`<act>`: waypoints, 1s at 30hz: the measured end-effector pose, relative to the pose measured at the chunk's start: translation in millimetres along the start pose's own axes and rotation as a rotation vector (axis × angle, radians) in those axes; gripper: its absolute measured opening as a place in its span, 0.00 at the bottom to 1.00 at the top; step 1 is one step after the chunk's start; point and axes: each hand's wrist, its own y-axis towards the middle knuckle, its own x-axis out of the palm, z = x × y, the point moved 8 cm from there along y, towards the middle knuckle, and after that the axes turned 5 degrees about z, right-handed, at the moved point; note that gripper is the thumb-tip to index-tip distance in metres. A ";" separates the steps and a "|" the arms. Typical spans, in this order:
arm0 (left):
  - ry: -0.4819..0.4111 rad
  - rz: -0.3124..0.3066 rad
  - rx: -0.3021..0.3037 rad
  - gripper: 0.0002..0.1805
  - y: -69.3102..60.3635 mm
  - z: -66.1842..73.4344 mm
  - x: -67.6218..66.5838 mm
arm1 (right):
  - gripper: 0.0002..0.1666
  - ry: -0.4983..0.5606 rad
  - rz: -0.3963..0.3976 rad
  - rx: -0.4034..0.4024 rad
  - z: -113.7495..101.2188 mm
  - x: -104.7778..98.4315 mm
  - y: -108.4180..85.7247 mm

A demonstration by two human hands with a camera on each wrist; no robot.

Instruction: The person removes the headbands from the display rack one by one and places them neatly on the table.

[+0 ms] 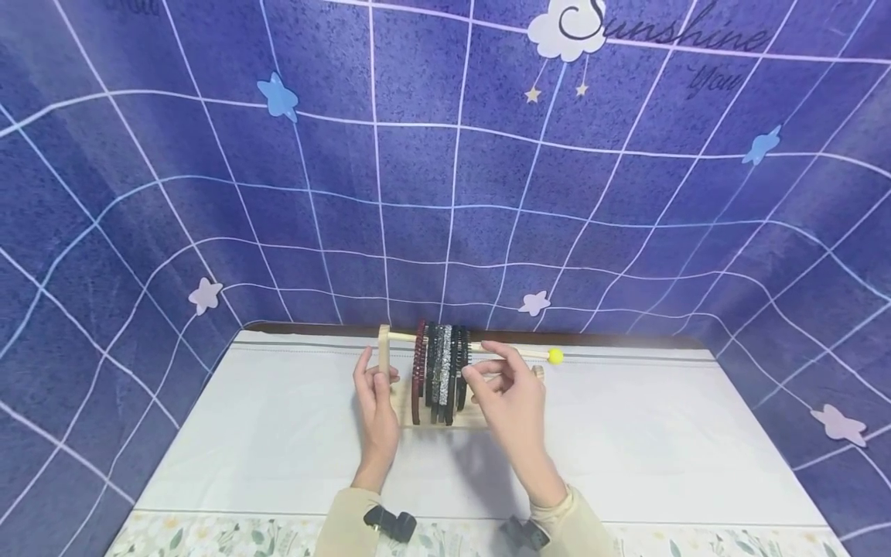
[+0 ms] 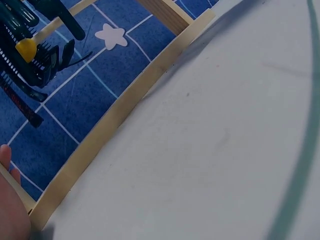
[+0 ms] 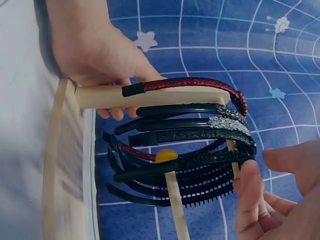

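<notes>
Several hair headbands hang side by side on the rod of a wooden rack. Most look black; one is dark red and one is silvery and glittery. My left hand holds the rack's left upright, thumb and fingers on either side of it. At the right end of the row is my right hand, its fingertips at the outermost black headband, thumb and forefinger apart. Whether they touch it is hard to tell. A yellow ball tips the rod's right end.
A white cloth-covered table lies under the rack, with a floral strip along its near edge. Behind and at the sides hangs a blue curtain with a grid and stars. Black straps sit on the sleeves.
</notes>
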 end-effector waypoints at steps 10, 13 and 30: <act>-0.011 -0.001 0.005 0.27 3.7 -25.0 -5.3 | 0.31 0.037 -0.008 0.023 2.5 6.5 3.4; -0.008 -0.003 0.016 0.27 3.3 -23.5 -4.7 | 0.30 0.061 -0.016 0.033 4.7 8.2 3.8; 0.000 0.037 0.081 0.27 -5.7 29.9 4.6 | 0.29 0.105 -0.052 0.043 9.5 6.6 6.2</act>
